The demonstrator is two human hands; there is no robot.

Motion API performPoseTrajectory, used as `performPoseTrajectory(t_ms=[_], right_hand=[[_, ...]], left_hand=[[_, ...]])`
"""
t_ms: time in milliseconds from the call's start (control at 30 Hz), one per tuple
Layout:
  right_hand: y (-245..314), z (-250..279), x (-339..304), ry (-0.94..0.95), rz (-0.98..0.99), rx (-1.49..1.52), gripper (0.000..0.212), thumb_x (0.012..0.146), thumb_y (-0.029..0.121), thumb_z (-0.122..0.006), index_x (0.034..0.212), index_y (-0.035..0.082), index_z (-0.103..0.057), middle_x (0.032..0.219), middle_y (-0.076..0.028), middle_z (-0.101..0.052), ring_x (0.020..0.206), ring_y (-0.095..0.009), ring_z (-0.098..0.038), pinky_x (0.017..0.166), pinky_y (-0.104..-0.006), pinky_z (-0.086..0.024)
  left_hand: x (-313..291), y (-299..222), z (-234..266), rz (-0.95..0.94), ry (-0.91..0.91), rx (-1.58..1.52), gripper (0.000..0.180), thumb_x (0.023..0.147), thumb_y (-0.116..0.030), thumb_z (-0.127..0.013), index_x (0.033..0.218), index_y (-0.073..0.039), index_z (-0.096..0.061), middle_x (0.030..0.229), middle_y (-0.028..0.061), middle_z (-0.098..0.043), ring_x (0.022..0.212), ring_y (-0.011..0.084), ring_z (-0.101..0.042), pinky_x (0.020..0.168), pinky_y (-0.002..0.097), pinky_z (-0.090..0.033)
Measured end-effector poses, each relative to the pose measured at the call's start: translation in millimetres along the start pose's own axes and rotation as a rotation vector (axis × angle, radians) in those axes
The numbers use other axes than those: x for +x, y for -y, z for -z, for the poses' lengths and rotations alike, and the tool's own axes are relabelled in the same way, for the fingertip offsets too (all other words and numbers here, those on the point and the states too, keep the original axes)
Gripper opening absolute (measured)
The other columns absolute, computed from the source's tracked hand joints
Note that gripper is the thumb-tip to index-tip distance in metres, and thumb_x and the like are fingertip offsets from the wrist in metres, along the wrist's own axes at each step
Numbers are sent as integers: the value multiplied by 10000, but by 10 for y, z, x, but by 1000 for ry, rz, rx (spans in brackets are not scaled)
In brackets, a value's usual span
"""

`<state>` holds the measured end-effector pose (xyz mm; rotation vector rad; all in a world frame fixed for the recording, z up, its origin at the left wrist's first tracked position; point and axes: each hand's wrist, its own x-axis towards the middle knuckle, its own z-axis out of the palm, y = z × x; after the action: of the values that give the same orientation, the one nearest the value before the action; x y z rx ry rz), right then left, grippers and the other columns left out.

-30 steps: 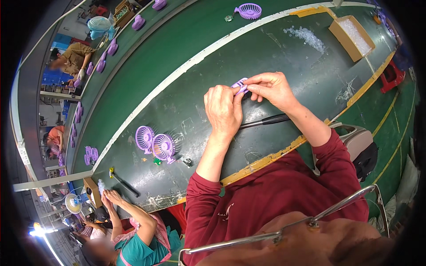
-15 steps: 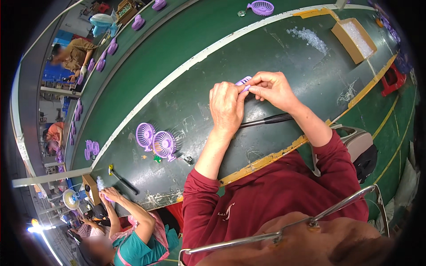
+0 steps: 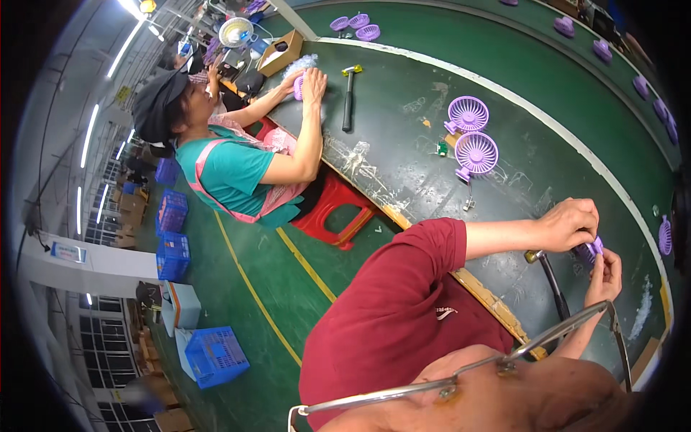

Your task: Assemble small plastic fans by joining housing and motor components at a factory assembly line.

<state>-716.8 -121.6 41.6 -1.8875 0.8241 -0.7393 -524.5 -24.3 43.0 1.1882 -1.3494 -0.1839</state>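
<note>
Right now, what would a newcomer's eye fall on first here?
Probably the two round purple fan housings on the dark green workbench, upper right of centre. Then the teal-shirted co-worker at upper left, and, at far right, the wearer's own fingers gripping a purple fan part.

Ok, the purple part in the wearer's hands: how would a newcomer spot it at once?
At the long dark green worktable, follow the bare forearm rightward from the maroon sleeve. There, between left hand and right hand, is a partly hidden purple part. Unlike the two round purple fan housings lying on the table, it is held, and not by the co-worker in teal.
</note>
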Motion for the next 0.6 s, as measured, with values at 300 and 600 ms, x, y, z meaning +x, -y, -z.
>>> performPoseTrajectory(t_ms=[300, 600], right_hand=[[385, -278, 445, 174, 121, -16, 68, 926, 66, -649, 939, 0, -652, 824, 0, -622, 769, -77, -574, 700, -229, -479], [159, -141, 217, 80, 52, 46, 406, 899, 99, -677, 1295, 40, -611, 1210, -88, -656, 955, -145, -649, 737, -257, -539]], left_hand=[[-71, -89, 499, 1, -97, 236, 213, 803, -123, -722, 1000, -46, -692, 1166, 159, -638, 1117, 346, -601, 939, 425, -495], [-646, -116, 1731, 108, -222, 761, 253, 810, 10, -669, 1053, -55, -694, 1136, 135, -646, 1093, 325, -593, 941, 407, -469]])
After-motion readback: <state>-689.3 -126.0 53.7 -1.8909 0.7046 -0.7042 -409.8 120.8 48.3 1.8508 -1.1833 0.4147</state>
